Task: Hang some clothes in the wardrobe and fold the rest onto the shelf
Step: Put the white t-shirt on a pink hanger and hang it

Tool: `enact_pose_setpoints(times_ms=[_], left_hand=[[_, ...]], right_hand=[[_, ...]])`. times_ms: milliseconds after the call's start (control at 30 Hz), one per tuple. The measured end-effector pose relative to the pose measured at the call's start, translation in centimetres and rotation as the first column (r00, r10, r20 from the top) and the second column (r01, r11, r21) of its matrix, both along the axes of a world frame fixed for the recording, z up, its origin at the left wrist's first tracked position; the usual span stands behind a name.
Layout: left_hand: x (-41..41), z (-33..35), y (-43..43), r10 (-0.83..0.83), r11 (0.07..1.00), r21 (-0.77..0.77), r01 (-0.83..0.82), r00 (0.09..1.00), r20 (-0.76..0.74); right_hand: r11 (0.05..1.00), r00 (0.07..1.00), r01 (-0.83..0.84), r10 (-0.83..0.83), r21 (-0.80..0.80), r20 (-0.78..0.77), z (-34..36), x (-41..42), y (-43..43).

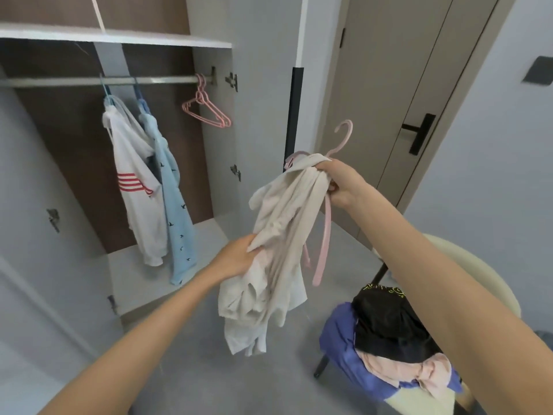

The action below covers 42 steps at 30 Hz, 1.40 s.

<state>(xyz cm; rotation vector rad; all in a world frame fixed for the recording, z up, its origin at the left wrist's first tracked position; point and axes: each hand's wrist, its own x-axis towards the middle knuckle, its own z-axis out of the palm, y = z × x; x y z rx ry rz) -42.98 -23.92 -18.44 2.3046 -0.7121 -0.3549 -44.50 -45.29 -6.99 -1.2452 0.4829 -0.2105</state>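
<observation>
My right hand (pixel 339 184) grips shirt (pixel 281 244) and hanger (pixel 324 235); left hand (pixel 236 259) bunches its floppy (light, I'd guess) middle.

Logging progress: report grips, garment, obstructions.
Right grip holds pink plastic hanger and top of cream fabric garment. Left grip holds its middle. Nothing blocks the steel wardrobe rail.

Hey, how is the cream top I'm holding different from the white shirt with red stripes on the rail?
The white shirt hangs on a hanger from the rail; the cream top is bunched between the left hand and right hand, off the rail. The white shirt carries red stripes; the cream top looks plain. The right hand grips a pink hanger along with the cream top. Both are light-coloured.
</observation>
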Motion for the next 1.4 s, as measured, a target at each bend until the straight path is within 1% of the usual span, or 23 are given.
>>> enact_pose_setpoints(times_ms=[33, 67, 133, 200, 267, 367, 467, 533, 600, 667, 733, 800, 833, 900, 967, 1000, 1033, 1067, 1100, 1167, 1267, 1333, 1400], left_hand=[[0.2, 0.9, 0.4, 0.042, 0.997, -0.069, -0.045, 0.998, -0.045], [0.5, 1.8, 0.8, 0.08, 0.984, -0.151, -0.1, 0.988, -0.13], [1.2, 3.2, 1.3, 0.112, 0.936, -0.284, -0.209, 0.939, -0.324], [1.8, 4.4, 1.4, 0.134, 0.897, -0.329, -0.296, 0.889, -0.437], [2.4, 5.4, 1.2, 0.155, 0.838, -0.393, -0.378, 0.856, -0.493], [3.1, 6.0, 0.9, 0.176, 0.742, -0.485, -0.463, 0.832, -0.526], [3.6, 5.9, 0.6, 0.167, 0.598, -0.577, -0.556, 0.79, -0.589], [3.7, 6.4, 0.0, 0.12, 0.515, -0.631, -0.579, 0.778, -0.616], [3.6, 7.4, -0.9, 0.025, 0.448, -0.682, -0.578, 0.771, -0.637], [3.3, 8.6, -1.6, -0.072, 0.409, -0.712, -0.571, 0.758, -0.649], [3.1, 9.6, -2.0, -0.115, 0.402, -0.731, -0.552, 0.761, -0.638], [3.3, 10.3, -1.7, -0.12, 0.376, -0.762, -0.528, 0.787, -0.605], [3.6, 10.6, -1.3, -0.096, 0.348, -0.777, -0.525, 0.804, -0.586], [4.3, 10.9, -0.3, -0.025, 0.258, -0.799, -0.544, 0.823, -0.568], [5.4, 10.3, 1.1, 0.058, 0.175, -0.794, -0.583, 0.811, -0.583], [5.8, 9.7, 1.7, 0.087, 0.158, -0.785, -0.598, 0.801, -0.593], [6.1, 8.9, 2.3, 0.106, 0.157, -0.782, -0.604, 0.797, -0.595], [6.2, 8.2, 2.6, 0.123, 0.181, -0.781, -0.598, 0.802, -0.585], [6.0, 7.7, 2.9, 0.144, 0.231, -0.779, -0.583, 0.813, -0.565], [5.5, 6.9, 3.2, 0.178, 0.355, -0.76, -0.544, 0.838, -0.516], [4.8, 6.5, 3.8, 0.21, 0.514, -0.708, -0.484, 0.871, -0.444], [3.9, 6.7, 4.4, 0.243, 0.665, -0.631, -0.4, 0.915, -0.323], [2.9, 6.9, 4.4, 0.213, 0.796, -0.539, -0.273, 0.962, -0.173]], right_hand=[[0.997, 0.999, -0.043, 0.041, -0.058, -0.035, -0.5, 0.2, -0.1], [0.987, 0.992, -0.106, 0.097, -0.117, -0.078, -1.1, 0.3, -0.2], [0.948, 0.963, -0.248, 0.218, -0.202, -0.16, -2.9, 0.7, -0.2], [0.893, 0.929, -0.349, 0.29, -0.283, -0.228, -4.7, 0.8, 0.2], [0.845, 0.907, -0.41, 0.338, -0.344, -0.251, -6.1, 0.4, 0.9], [0.856, 0.913, -0.401, 0.342, -0.327, -0.223, -7.1, -0.7, 1.3], [0.816, 0.884, -0.468, 0.436, -0.34, -0.17, -7.8, -2.1, 1.3], [0.773, 0.835, -0.544, 0.539, -0.326, -0.114, -8.6, -2.9, 1.5], [0.726, 0.787, -0.6, 0.61, -0.335, -0.087, -9.5, -3.5, 2.2], [0.709, 0.787, -0.598, 0.608, -0.373, -0.105, -10.0, -4.1, 3.5], [0.746, 0.837, -0.531, 0.537, -0.402, -0.107, -10.6, -4.2, 4.4], [0.791, 0.884, -0.441, 0.465, -0.423, -0.052, -10.8, -4.1, 4.6], [0.8, 0.9, -0.404, 0.435, -0.443, -0.035, -10.5, -3.9, 4.4], [0.794, 0.922, -0.354, 0.384, -0.494, -0.045, -9.0, -3.7, 3.5], [0.79, 0.929, -0.337, 0.368, -0.512, -0.043, -6.9, -3.1, 2.5], [0.795, 0.927, -0.336, 0.375, -0.505, -0.027, -5.8, -2.8, 2.3], [0.801, 0.921, -0.34, 0.389, -0.492, -0.004, -4.7, -2.4, 2.3], [0.809, 0.914, -0.347, 0.405, -0.475, 0.021, -3.8, -1.9, 2.5], [0.818, 0.906, -0.358, 0.421, -0.451, 0.043, -3.0, -1.5, 2.9], [0.837, 0.895, -0.383, 0.441, -0.39, 0.067, -1.7, -0.6, 3.9], [0.871, 0.887, -0.413, 0.452, -0.266, 0.101, 0.1, 0.5, 5.4], [0.88, 0.882, -0.425, 0.456, -0.214, 0.123, 0.9, 1.3, 6.0], [0.876, 0.878, -0.432, 0.463, -0.214, 0.123, 1.5, 2.1, 6.5]])
